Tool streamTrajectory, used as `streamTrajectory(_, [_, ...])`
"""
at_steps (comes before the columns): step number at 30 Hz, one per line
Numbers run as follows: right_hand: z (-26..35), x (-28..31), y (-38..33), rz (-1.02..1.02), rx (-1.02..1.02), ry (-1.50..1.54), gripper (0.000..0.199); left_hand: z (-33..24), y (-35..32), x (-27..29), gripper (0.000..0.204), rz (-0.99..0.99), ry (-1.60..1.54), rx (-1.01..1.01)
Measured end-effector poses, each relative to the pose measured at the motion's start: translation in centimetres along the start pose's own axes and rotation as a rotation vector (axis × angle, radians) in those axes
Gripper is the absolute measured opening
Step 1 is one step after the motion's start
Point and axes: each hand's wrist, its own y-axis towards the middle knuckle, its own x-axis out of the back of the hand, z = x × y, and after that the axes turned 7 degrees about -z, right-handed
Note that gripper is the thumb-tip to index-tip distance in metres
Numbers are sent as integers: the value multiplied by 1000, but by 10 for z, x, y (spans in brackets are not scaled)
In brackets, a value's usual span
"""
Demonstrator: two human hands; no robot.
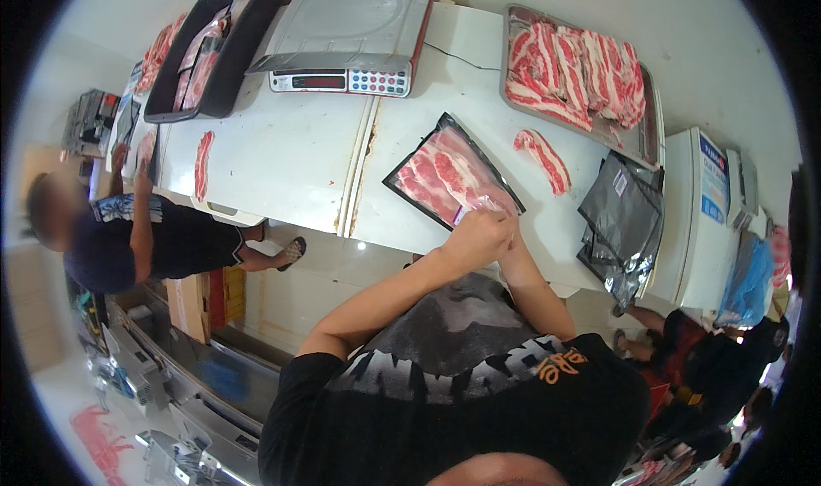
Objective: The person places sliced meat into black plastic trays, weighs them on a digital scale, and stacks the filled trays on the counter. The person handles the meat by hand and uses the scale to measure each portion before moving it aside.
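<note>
A flat plastic bag (445, 174) with a clear face and black edges lies on the white worktop, holding slices of red and white marbled meat. At its near right end my left hand (477, 235) is closed, with the fingers curled on the bag's edge. Close against it, my right hand (513, 236) also looks closed at the same edge, its fingers partly hidden behind the left. A loose strip of meat (544, 161) lies to the right of the bag. Beyond that, a stack of empty black plastic bags (624, 208) rests by the worktop's right edge.
A metal tray (652, 101) of meat strips stands at the back right. At the back are a weighing scale (342, 33) and a black bin (224, 97) with packed meat. Another strip (203, 165) lies left. A co-worker (111, 238) stands at the left end; people (718, 358) are behind right.
</note>
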Motion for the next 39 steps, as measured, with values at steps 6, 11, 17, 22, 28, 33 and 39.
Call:
streamTrajectory(6, [13, -20, 47, 31, -308, 431, 52, 7, 2, 6, 7, 53, -55, -6])
streamTrajectory(11, [14, -26, 63, -3, -416, 597, 54, 9, 0, 5, 12, 150, -2, -29])
streamTrajectory(17, [1, -26, 26, -47, -513, 735, 56, 15, 1, 15, 11, 192, -104, -44])
streamTrajectory(22, [-1, -29, 17, -90, -519, 762, 58, 14, 5, 20, 9, 199, -120, -50])
streamTrajectory(28, [10, -29, 32, -109, -424, 660, 62, 26, -5, 48, 9, -5, -261, 56])
streamTrajectory(33, [15, -6, 0, -92, -482, 897, 65, 101, -11, 84, 22, -399, 61, 271])
streamTrajectory(39, [17, 9, -3, -170, -353, 802, 61, 139, -13, 81, 34, -247, 333, 278])
